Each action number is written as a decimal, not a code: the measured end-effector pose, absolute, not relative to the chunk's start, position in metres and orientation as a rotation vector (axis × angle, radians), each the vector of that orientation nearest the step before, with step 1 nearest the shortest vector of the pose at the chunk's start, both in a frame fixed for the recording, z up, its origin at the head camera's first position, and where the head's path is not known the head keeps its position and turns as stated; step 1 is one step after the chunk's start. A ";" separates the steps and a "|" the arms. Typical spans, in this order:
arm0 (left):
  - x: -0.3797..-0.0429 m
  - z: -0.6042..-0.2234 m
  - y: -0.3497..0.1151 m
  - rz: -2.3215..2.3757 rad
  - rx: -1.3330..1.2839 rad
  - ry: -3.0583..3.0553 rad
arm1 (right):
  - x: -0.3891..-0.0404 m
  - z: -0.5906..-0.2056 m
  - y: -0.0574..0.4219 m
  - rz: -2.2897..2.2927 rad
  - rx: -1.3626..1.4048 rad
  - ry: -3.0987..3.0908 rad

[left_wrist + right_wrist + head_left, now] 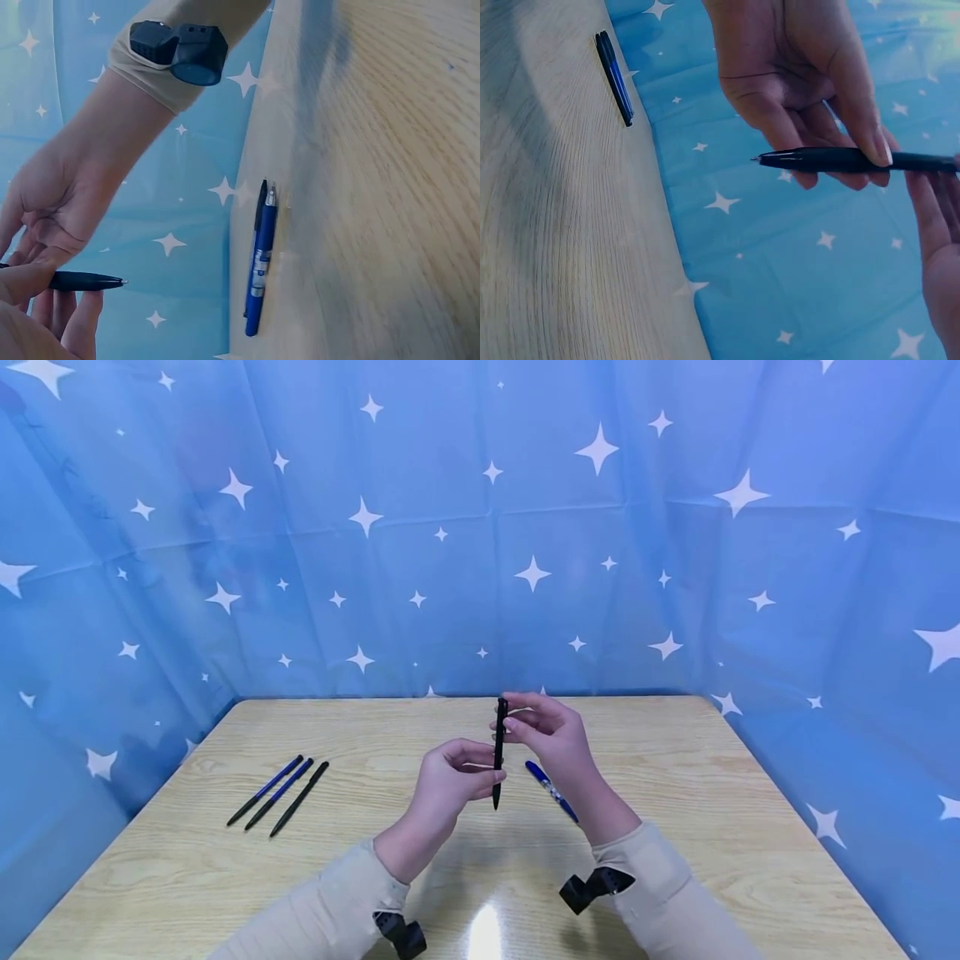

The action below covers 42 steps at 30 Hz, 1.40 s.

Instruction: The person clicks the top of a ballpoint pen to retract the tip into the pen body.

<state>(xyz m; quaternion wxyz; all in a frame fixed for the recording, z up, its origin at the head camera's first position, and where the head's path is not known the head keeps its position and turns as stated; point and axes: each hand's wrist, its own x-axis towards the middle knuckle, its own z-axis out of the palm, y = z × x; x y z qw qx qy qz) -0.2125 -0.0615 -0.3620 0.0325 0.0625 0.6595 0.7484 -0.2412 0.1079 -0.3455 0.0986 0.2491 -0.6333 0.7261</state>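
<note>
- L hand [456, 777] pinches the pen [498, 747] low down, w/ the tip [755, 159] out & pointing down; a light, firm hold well clear of that tip should serve best.
- Pen, black, stands nearly upright btw both hands, raised above the worktop [750, 827]; advisable to brace it low & turn or press only from the top, straight along its length.
- R hand [551, 735] grips the pen nr its upper end; cannot tell if a finger presses the end.
- Blue pen [552, 793] lies by the R forearm, a dark pen [259, 208] just beside it; sleeves best held high here.
- Three pens [300, 799] lie side by side, far L, well apart from the hands.
- Starred curtain [487, 568], bkgd.
</note>
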 end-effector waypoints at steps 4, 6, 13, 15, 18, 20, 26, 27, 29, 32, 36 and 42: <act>-0.211 -0.359 -0.059 2.306 0.189 2.024 | -0.242 -0.347 0.108 2.168 0.782 -1.819; -0.210 -0.357 -0.059 2.305 0.179 2.025 | -0.242 -0.347 0.108 2.182 0.797 -1.787; -0.206 -0.351 -0.056 2.318 0.176 2.036 | -0.242 -0.344 0.108 2.182 0.838 -1.741; -0.205 -0.349 -0.056 2.324 0.188 2.037 | -0.242 -0.343 0.109 2.179 0.849 -1.737; -0.204 -0.347 -0.056 2.324 0.200 2.039 | -0.241 -0.341 0.109 2.191 0.854 -1.715; -0.204 -0.347 -0.056 2.321 0.205 2.043 | -0.242 -0.340 0.109 2.192 0.852 -1.710; -0.204 -0.346 -0.056 2.328 0.201 2.041 | -0.241 -0.339 0.109 2.206 0.846 -1.694; -0.203 -0.346 -0.055 2.331 0.200 2.040 | -0.241 -0.340 0.109 2.208 0.847 -1.692; -0.203 -0.345 -0.055 2.335 0.199 2.043 | -0.241 -0.340 0.109 2.210 0.842 -1.690; -0.203 -0.345 -0.054 2.336 0.201 2.046 | -0.240 -0.340 0.109 2.211 0.833 -1.693; -0.203 -0.344 -0.052 2.331 0.212 2.067 | -0.240 -0.340 0.110 2.208 0.820 -1.692; -0.205 -0.342 -0.052 2.325 0.223 2.074 | -0.239 -0.336 0.109 2.212 0.779 -1.678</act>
